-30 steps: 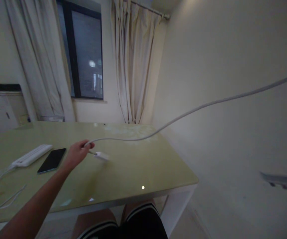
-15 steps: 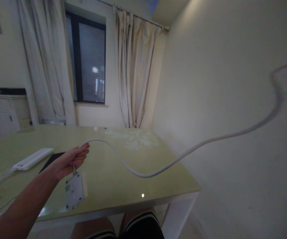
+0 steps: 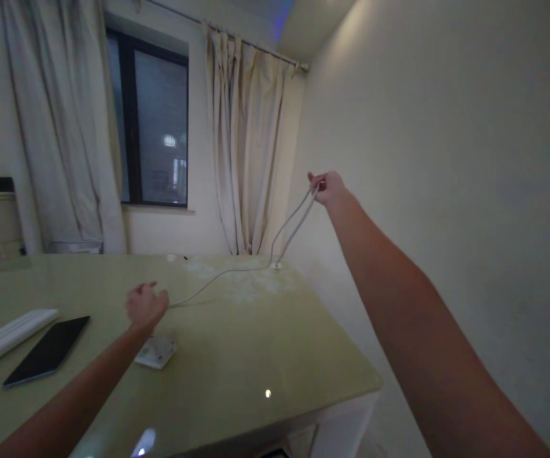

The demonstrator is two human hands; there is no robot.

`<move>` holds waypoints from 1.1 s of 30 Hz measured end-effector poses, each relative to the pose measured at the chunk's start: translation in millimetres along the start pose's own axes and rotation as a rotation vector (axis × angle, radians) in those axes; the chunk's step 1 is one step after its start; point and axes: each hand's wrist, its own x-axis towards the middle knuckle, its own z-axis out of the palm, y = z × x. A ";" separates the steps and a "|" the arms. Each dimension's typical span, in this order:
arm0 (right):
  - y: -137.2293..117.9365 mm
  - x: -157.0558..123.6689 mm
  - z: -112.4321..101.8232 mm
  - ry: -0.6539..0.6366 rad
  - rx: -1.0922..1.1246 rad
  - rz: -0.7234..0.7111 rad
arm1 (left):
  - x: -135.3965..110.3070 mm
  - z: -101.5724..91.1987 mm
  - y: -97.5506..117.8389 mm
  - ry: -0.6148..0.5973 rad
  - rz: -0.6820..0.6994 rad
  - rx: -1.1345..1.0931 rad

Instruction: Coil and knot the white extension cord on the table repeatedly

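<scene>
My left hand (image 3: pixel 145 304) is closed on a white cable (image 3: pixel 236 270) just above the green table (image 3: pixel 255 343). A small white square plug block (image 3: pixel 156 352) at the cable's end lies flat on the table right below that hand. The cable runs along the tabletop toward the far right corner, then rises as a doubled strand to my right hand (image 3: pixel 328 187). That hand is stretched out high in front of the right wall and pinches the cable.
A black phone (image 3: pixel 48 350) and a white power strip (image 3: pixel 10 329) lie at the table's left. Cream curtains (image 3: pixel 246 146) frame a dark window (image 3: pixel 153 124) behind the table. A plain wall runs close along the table's right edge.
The plug block, hanging from my left hand before, now lies on the table. My right hand has come into view, holding the cable up; the loose span in the air is gone.
</scene>
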 end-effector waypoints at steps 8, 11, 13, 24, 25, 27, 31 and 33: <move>83.4 -9.2 92.3 -0.169 0.084 -0.045 | -41.6 92.2 84.1 -0.267 0.474 0.002; 70.7 -7.3 77.7 -0.112 -0.121 -0.150 | -52.9 82.9 70.4 -0.339 0.526 0.292; 62.0 -5.2 50.8 -0.042 -0.344 -0.184 | -59.7 64.0 54.7 -0.324 0.629 0.547; 111.4 -45.1 -82.9 -0.077 -0.487 -0.582 | -39.3 -24.5 47.2 -0.096 0.331 0.190; 126.4 -58.8 -103.9 -0.048 -0.521 -0.594 | -38.7 -24.5 46.1 -0.123 0.299 -0.063; 161.5 -87.2 -154.4 -0.053 -0.705 -0.484 | -41.4 -20.3 44.9 -0.187 0.198 -0.503; 224.3 -128.4 -254.0 -0.252 -1.215 -0.139 | -55.3 -7.5 53.1 -0.233 0.134 -0.691; 240.8 -138.9 -279.8 -0.203 -1.422 -0.276 | -63.9 -4.0 62.3 -0.338 0.159 -0.662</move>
